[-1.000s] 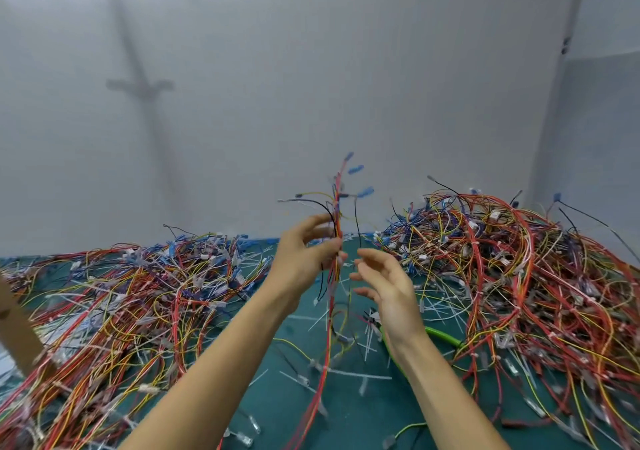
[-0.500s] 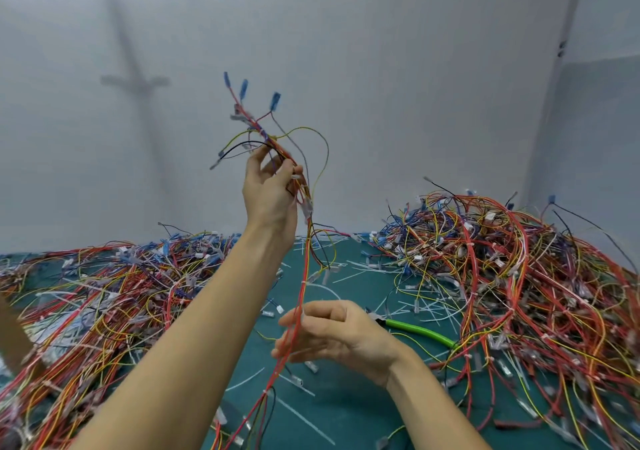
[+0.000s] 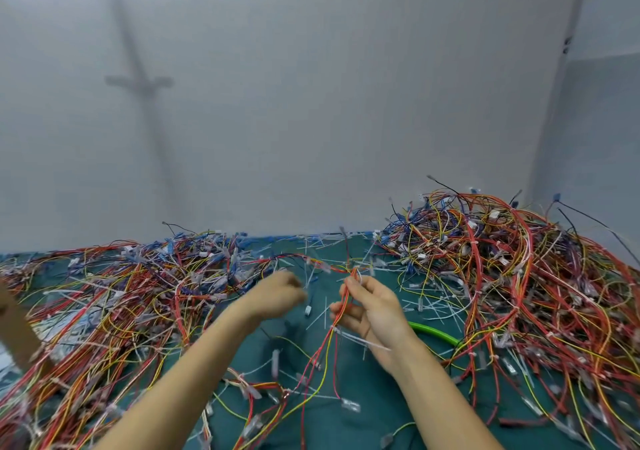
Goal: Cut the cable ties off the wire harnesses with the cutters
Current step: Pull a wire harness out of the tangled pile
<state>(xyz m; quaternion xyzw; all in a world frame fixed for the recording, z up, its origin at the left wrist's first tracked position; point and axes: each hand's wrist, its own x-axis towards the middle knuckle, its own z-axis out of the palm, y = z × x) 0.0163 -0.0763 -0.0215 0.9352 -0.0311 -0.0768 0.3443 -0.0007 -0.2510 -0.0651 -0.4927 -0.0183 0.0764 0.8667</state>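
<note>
The right hand [image 3: 372,306] pinches a thin harness of red and yellow wires [image 3: 344,295] over the middle of the teal-covered desk [image 3: 346,425]. The left hand [image 3: 277,295] is a blur beside it, and I cannot tell whether it grips anything. The green-handled cutters [image 3: 434,333] lie on the desk just behind the right wrist. Cut white cable ties [image 3: 426,299] litter the surface, so plenty looks done. The tall tangled heap of harnesses on the right [image 3: 502,276] and the flatter heap on the left [image 3: 104,311] suggest much remains. Plain grey-white walls [image 3: 311,103] close in behind.
</note>
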